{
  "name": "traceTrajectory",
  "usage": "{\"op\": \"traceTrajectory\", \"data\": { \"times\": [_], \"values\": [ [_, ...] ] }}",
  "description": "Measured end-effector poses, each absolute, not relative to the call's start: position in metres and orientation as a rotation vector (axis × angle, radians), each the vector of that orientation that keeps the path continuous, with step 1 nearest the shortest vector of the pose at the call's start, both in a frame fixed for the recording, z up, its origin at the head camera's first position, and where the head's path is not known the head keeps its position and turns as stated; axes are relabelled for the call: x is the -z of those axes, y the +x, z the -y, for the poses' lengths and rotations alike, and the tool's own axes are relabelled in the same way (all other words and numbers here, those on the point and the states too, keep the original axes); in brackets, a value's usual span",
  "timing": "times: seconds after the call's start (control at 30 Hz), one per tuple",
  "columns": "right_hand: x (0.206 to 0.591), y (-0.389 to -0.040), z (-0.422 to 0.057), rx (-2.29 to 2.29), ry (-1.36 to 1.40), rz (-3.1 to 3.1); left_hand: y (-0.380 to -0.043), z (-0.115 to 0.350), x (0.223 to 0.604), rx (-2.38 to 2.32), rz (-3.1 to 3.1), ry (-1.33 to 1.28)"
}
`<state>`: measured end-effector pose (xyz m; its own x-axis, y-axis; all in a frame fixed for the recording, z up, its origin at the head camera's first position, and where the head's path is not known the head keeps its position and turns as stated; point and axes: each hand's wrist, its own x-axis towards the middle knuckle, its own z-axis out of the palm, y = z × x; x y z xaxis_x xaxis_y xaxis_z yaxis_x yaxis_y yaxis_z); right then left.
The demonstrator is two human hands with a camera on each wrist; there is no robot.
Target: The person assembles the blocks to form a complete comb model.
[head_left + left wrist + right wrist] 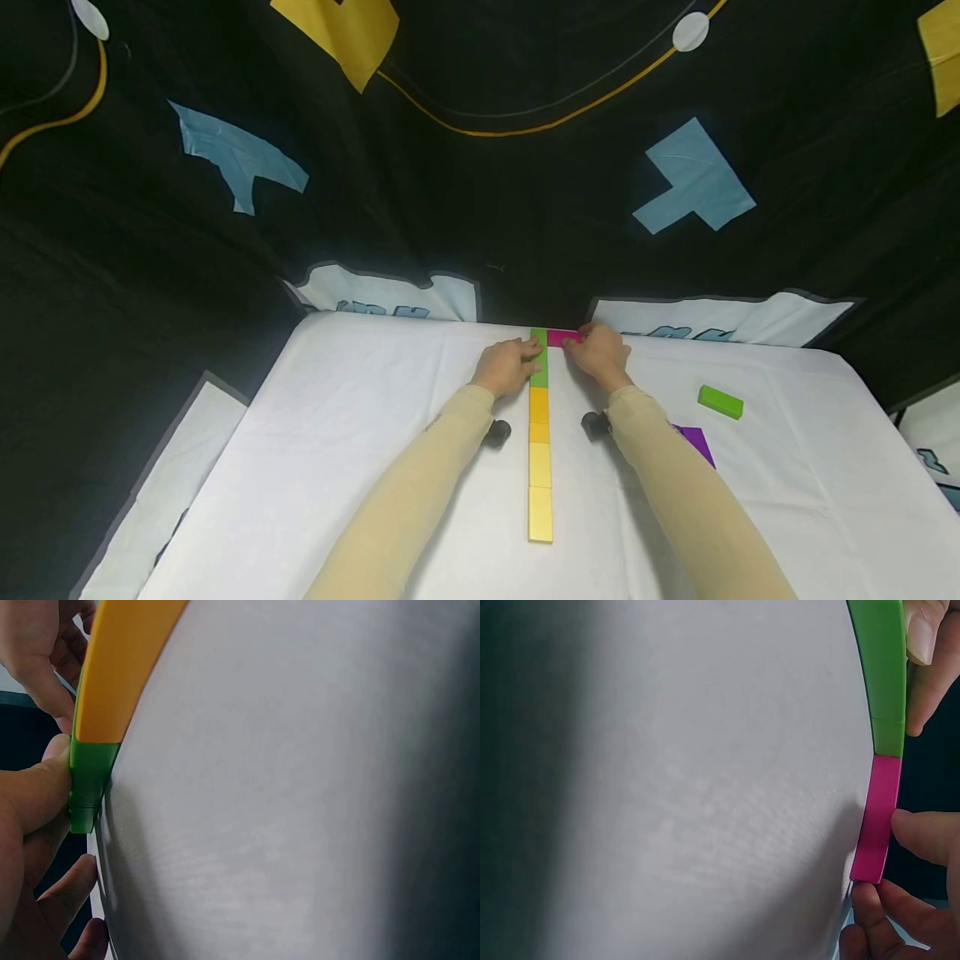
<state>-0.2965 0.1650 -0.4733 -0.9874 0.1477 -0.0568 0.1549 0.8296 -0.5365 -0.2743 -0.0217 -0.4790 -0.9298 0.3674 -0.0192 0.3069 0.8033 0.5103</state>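
Observation:
A straight column of flat blocks runs up the white table, with pale yellow blocks nearest, then orange blocks, then green blocks at the far end. My left hand holds the green part from its left side, thumb and fingertips on it. A magenta block lies crosswise, its left end against the far green block. With thumb on top and fingers at its outer end, my right hand grips the magenta block, also seen as a pink bar in the right wrist view.
To the right lie a loose green block and a purple block, partly hidden by the right sleeve. A black patterned cloth hangs behind the far table edge. Dark round wrist devices sit under both wrists.

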Motion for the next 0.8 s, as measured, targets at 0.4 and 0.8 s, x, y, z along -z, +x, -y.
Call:
{"op": "traceTrajectory", "data": {
  "times": [0.4,0.8],
  "values": [
    [0.461,-0.279,-0.186,1.060,0.204,-2.980,-0.274,0.021,0.478,-0.775,-2.872,0.549],
    [0.430,-0.249,-0.209,1.244,0.147,-2.986,-0.274,0.022,0.476,-0.742,-2.882,0.568]
  ]
}}
